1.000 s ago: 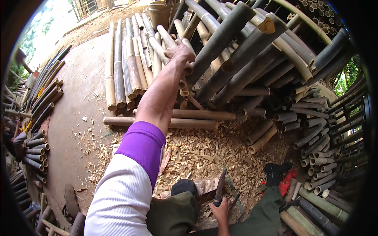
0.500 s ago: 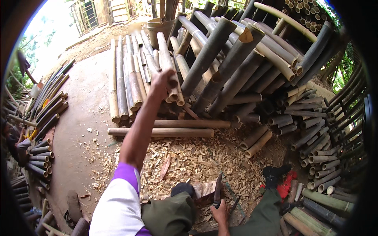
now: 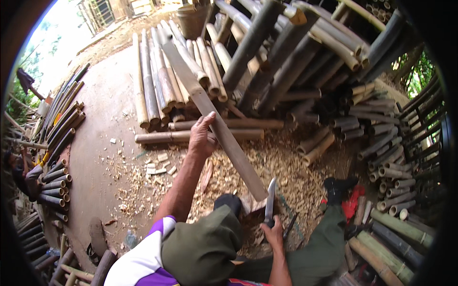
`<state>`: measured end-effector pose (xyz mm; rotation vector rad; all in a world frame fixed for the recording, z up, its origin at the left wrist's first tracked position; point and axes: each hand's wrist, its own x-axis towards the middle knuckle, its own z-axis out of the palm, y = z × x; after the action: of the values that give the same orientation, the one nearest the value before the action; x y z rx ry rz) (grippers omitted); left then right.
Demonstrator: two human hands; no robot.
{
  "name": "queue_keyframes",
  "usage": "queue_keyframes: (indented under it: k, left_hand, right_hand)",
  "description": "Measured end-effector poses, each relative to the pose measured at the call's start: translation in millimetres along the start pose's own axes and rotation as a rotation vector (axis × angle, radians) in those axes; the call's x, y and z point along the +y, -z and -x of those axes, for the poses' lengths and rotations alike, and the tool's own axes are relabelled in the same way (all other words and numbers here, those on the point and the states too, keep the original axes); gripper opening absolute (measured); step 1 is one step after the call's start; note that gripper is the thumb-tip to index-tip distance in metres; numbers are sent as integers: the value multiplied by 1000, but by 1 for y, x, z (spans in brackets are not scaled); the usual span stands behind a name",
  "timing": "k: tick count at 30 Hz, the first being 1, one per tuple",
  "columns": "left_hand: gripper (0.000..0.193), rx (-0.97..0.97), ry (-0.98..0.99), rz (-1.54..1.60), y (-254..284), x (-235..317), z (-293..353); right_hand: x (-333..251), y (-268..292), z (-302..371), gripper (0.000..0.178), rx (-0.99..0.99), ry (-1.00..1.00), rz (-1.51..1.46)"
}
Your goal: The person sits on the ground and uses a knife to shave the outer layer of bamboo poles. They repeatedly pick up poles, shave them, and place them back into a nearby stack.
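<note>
In front of me, my left hand (image 3: 202,137) is closed round the middle of a long greyish-brown bamboo pole (image 3: 237,155). The pole slants from the stacked bamboo at the far end down toward a wooden block (image 3: 251,204) between my legs. Its near end is just above or against the block; I cannot tell which. My right hand (image 3: 273,232), low and right of the block, grips the handle of a large knife (image 3: 270,200). The blade points up, beside the near end of the pole and apart from it.
Cut bamboo poles (image 3: 155,81) lie side by side ahead, with two crosswise poles (image 3: 167,137) before them. Wood chips (image 3: 291,186) cover the ground. Thick bamboo stands on a rack (image 3: 253,45); more piles (image 3: 396,186) lie right and left. A person (image 3: 31,178) is at far left.
My left hand has come back from the stacked bamboo, bringing a pole toward the block. My right hand still holds the knife, now tilted slightly to the right.
</note>
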<state>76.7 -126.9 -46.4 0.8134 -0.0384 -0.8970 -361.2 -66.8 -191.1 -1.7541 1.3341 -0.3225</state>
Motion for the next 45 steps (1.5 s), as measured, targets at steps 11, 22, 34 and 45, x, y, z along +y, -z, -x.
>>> queue_keyframes:
  k: [11, 22, 34, 45]
  left_hand:
    - [56, 203, -125, -68, 115, -19, 29]
    - [42, 471, -255, -268, 93, -22, 51]
    - [35, 348, -366, -327, 79, -26, 49]
    - [34, 317, -415, -343, 43, -27, 64]
  right_hand:
    - [-20, -5, 17, 58, -95, -121, -467]
    - [-65, -4, 23, 45, -50, -23, 124]
    - [-78, -13, 0, 28, -34, -39, 365]
    - [-80, -11, 7, 36, 15, -19, 239]
